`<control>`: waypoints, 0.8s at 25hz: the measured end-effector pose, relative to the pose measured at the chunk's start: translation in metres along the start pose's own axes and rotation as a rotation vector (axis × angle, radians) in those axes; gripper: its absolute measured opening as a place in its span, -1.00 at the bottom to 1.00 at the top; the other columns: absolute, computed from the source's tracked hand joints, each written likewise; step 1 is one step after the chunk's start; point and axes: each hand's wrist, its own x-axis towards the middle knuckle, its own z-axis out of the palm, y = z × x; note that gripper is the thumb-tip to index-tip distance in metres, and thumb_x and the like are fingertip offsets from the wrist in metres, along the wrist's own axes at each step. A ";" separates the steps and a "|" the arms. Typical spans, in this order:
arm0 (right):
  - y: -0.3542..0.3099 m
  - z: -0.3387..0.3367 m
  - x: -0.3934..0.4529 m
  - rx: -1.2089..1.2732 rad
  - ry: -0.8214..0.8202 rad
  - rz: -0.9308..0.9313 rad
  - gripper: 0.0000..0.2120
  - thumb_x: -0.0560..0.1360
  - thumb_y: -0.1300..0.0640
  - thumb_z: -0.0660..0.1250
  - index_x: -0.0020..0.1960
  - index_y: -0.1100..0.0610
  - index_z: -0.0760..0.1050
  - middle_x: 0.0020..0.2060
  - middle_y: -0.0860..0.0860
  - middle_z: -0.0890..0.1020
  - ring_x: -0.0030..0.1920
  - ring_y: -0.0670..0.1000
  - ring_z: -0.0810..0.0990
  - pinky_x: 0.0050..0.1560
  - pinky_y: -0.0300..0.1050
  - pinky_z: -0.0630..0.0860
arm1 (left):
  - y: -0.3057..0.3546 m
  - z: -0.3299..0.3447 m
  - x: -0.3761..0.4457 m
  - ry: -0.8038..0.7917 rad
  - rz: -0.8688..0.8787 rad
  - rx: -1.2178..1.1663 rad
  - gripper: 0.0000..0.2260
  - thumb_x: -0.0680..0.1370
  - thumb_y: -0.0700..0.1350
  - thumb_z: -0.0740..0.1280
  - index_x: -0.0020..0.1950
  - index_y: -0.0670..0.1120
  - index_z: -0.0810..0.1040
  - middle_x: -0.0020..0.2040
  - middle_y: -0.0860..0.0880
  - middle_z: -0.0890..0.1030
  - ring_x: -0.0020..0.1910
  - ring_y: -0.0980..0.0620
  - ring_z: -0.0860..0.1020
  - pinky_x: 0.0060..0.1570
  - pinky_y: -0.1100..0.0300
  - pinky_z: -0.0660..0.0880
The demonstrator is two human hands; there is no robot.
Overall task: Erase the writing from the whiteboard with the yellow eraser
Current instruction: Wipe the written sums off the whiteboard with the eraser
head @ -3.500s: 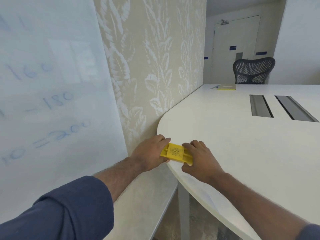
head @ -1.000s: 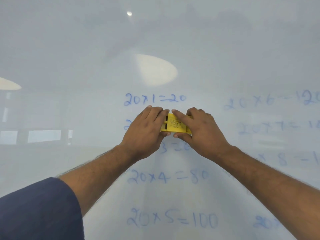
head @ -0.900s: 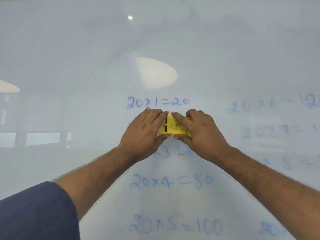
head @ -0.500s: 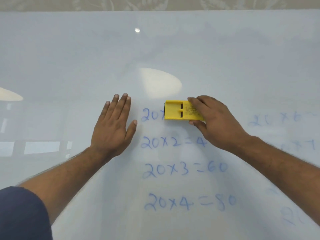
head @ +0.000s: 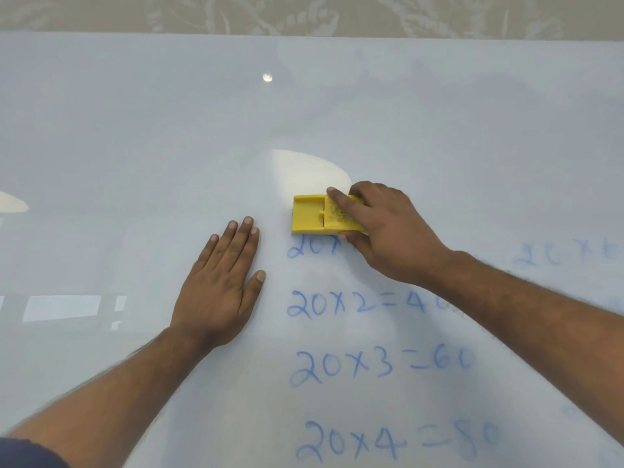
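Eraser (head: 312, 216) pinched between right hand (head: 388, 234) fingers, thumb; seemingly against whiteboard (head: 135, 146).

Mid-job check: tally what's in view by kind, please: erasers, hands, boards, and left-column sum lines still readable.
Yellow eraser: 1
Hands: 2, left hand, right hand
Whiteboard: 1
Left-column sum lines readable: 3 full, 20x2, 20x3, 20x4, plus 1 partly hidden
Total: 8

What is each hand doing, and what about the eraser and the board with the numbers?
Left hand: flat on the board, fingers straight.
Right hand: grips the eraser.
Yellow plastic block eraser: against the board, above the top sum.
Glossy whiteboard: blue sums not yet wiped.
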 end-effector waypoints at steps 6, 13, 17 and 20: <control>-0.019 0.022 -0.004 0.081 -0.008 0.038 -0.46 0.53 0.06 0.35 0.47 0.13 0.32 0.16 0.15 0.49 0.12 0.19 0.46 0.17 0.04 0.33 | 0.001 0.000 -0.002 0.006 -0.003 0.002 -0.44 0.70 0.09 -0.03 0.66 -0.13 0.08 0.67 -0.03 0.06 0.66 0.02 0.02 0.63 0.04 -0.03; -0.002 0.011 -0.026 0.013 -0.070 -0.059 -0.45 0.52 0.05 0.37 0.46 0.14 0.33 0.15 0.17 0.52 0.11 0.22 0.51 0.15 0.06 0.39 | 0.003 -0.002 -0.001 -0.007 -0.013 0.011 -0.44 0.69 0.08 -0.04 0.65 -0.14 0.08 0.67 -0.04 0.06 0.66 0.00 0.02 0.62 -0.01 0.01; -0.011 0.018 -0.001 0.056 -0.007 0.062 -0.45 0.52 0.06 0.35 0.47 0.13 0.32 0.17 0.16 0.49 0.13 0.20 0.47 0.17 0.03 0.37 | 0.000 0.000 -0.002 0.005 -0.006 0.018 -0.44 0.69 0.08 -0.03 0.65 -0.15 0.09 0.67 -0.05 0.07 0.66 0.01 0.03 0.62 0.00 0.01; -0.025 0.026 -0.002 0.100 -0.002 0.079 -0.44 0.52 0.06 0.34 0.48 0.13 0.31 0.17 0.15 0.48 0.14 0.18 0.46 0.18 0.03 0.36 | 0.000 0.000 -0.002 0.004 0.003 0.019 -0.44 0.69 0.08 -0.03 0.65 -0.15 0.09 0.67 -0.05 0.08 0.66 0.00 0.03 0.62 0.00 0.00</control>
